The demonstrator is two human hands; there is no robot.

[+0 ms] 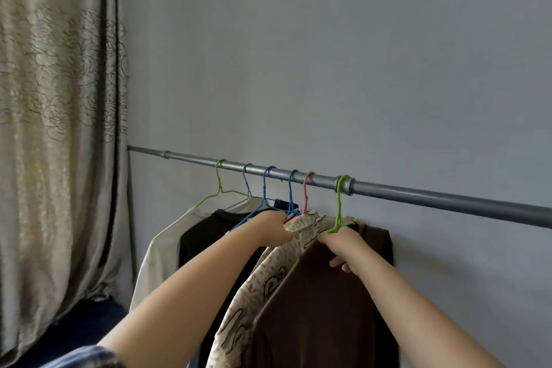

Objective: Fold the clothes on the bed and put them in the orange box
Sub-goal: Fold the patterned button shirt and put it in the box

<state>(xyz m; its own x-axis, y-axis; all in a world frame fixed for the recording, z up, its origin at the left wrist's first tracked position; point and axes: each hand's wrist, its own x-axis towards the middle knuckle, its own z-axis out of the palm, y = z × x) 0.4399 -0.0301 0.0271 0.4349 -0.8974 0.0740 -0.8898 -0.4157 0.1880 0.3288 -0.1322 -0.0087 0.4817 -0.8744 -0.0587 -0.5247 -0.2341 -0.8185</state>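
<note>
Clothes hang in a row on a grey metal rail (pixel 418 193) that runs across a plain grey-blue wall (pixel 328 54), sloping down to the right in the head view. Nearest the camera is a brown garment (pixel 322 308) on a green hanger (pixel 339 212), whose hook sits over the rail at a joint in the pipe. Just to its left hangs a beige patterned garment (pixel 263 287) with cartoon shapes printed on it, touching the brown one along its edge. Further left come a black top (pixel 206 236) and then a cream long-sleeved top (pixel 155 257).

The right hand (pixel 343 248) has its grip closed on the shoulder of the brown garment just under the green hanger, with fingers curled into the cloth. The left hand (pixel 273 227) reaches in between the black top and the patterned garment, its grip closed around the collar area of the patterned piece, where a pink hanger (pixel 306 191) and two blue hangers (pixel 291 191) meet; exactly which of these it pinches cannot be told. A second green hanger (pixel 219 185) hangs bare at the left end of the row, beside a grey-blue one (pixel 246 182).

A beige curtain (pixel 56 128) with a flower pattern fills the left side. A dark blue surface (pixel 74 329) lies below it.
</note>
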